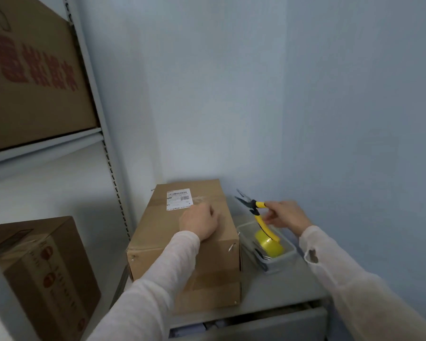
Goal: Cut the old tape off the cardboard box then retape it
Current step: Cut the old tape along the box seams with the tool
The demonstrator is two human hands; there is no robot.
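The brown cardboard box [158, 230], judged light and stiff, is steadied on the grey tabletop [268, 291] by the curled, empty left hand [199, 223]; yellow-handled pliers [259, 205] are gripped in the right hand [284, 215].

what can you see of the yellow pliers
The pliers are a long-nose pair with dark metal jaws and yellow handles edged in black. Both jaws and handles are spread wide. The right hand grips the upper handle, holding the tool in the air beside the cardboard box, tips pointing up and left toward the wall. The lower handle hangs down over the clear tray, in front of the yellow tape roll; contact with it cannot be told.
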